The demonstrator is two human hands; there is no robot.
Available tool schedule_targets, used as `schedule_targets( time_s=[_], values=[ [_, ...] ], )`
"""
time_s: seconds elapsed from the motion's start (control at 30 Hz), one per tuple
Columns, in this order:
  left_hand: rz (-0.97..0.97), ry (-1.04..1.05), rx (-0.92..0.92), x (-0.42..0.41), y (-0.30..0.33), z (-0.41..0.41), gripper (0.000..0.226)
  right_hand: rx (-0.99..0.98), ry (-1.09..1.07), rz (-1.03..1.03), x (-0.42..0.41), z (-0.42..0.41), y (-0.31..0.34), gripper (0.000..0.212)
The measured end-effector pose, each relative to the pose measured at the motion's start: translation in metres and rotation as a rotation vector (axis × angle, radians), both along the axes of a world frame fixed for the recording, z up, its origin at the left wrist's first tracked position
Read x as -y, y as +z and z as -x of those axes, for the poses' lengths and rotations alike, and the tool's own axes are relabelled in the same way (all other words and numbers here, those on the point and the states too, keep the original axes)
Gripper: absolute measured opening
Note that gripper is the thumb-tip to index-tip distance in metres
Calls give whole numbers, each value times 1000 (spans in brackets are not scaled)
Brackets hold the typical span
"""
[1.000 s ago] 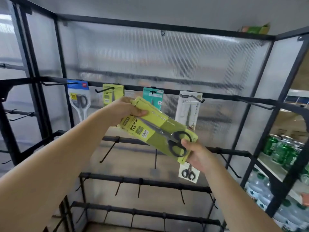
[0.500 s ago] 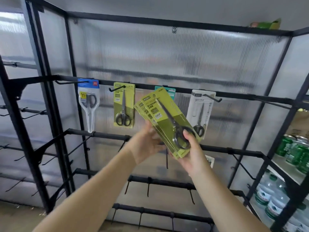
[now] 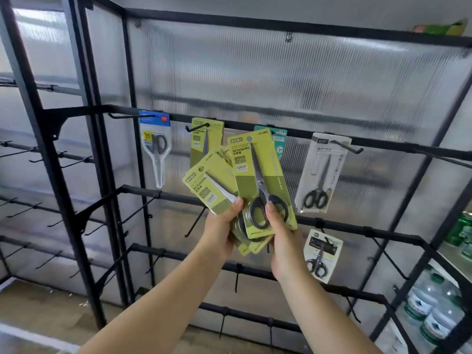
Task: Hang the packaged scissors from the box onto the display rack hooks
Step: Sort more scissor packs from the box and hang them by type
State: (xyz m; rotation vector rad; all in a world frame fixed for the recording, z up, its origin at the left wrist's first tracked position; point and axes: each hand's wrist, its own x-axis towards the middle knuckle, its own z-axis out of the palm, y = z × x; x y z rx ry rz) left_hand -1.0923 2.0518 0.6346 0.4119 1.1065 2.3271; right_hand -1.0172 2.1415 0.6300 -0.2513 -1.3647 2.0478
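The right hand [image 3: 282, 241] pinches the upright front pack [image 3: 258, 185], its hole just below-right of the hook [image 3: 198, 127], while the left hand [image 3: 219, 231] grips the fanned packs [image 3: 207, 187].

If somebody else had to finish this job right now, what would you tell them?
Left hand grips a fanned stack of green scissor packs.
Right hand pinches the front green pack, held upright just below the top rail.
Done: a blue pack, a green one, a teal one and a white one hang on the top rail; a small pack hangs lower down.
Left: hang the packs in hand, probably with the matching green one. The box is out of view.
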Motion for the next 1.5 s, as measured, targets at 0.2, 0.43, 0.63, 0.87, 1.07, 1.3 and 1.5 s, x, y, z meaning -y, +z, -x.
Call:
schedule_targets(
  time_s=[0.2, 0.43, 0.63, 0.87, 1.07, 1.3, 1.5],
  values=[
    [32, 108, 147, 27, -6, -2, 65, 107, 156, 45, 5, -3, -5, 59],
    [145, 242, 81, 76, -17, 15, 65, 314, 154, -88, 20, 7, -10, 24],
    [160, 279, 41, 131, -7, 55, 67, 188, 54, -58, 60, 34, -8, 16],
    [175, 130, -43, 179, 0, 102, 44, 42, -145, -140, 109, 69, 7, 15],
    [175, 37, -64, 199, -1, 126, 41, 64, -330, -84, 125, 86, 9, 22],
    [178, -2, -63, 207, 1, 146, 54, 36, -534, -411, 129, 113, 29, 34],
    [220, -7, 19, 207, -5, 150, 63, 342, -384, -510, 109, 154, 46, 44]
  ],
)
